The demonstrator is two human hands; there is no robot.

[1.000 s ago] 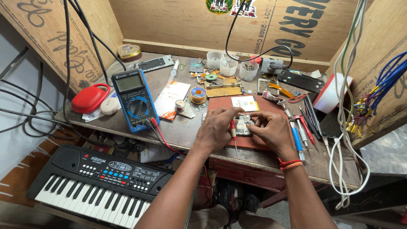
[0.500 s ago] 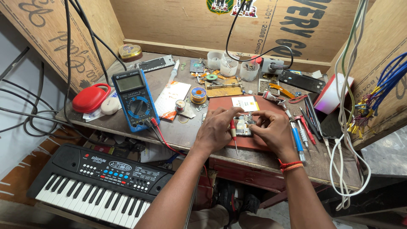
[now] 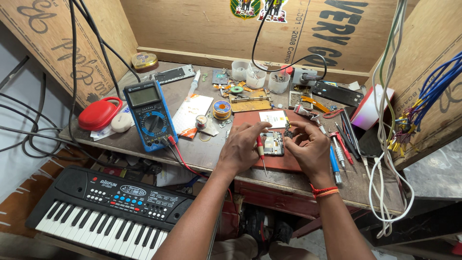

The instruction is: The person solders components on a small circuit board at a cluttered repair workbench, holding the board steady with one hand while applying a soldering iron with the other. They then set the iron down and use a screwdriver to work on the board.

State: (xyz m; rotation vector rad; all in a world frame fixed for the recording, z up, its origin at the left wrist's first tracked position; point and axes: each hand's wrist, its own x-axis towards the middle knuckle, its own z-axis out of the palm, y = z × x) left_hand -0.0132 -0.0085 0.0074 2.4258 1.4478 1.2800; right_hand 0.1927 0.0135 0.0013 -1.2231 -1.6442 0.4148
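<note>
At the far left a red oval case point(image 3: 98, 113) is seen on the worn wooden bench point(image 3: 202, 149), and a black toy keyboard with white keys point(image 3: 110, 207) sits below it. Next comes a blue meter with a grey screen and a round dial point(image 3: 150, 114), then a small roll of gold wire point(image 3: 222, 109). In the middle, a small opened phone with its dark insides showing point(image 3: 273, 142) is laid on a red-brown mat point(image 3: 288, 161). The left hand point(image 3: 243, 147) is closed around a thin red-handled screwdriver point(image 3: 260, 150), tip down, beside the phone. The right hand point(image 3: 312, 147) is pinched shut on a tiny dark part point(image 3: 288, 131) held just above the phone. The phone looks already opened, with its parts still out and nothing closed up yet. More thin tools point(image 3: 337, 149) are lined up at the right.
</note>
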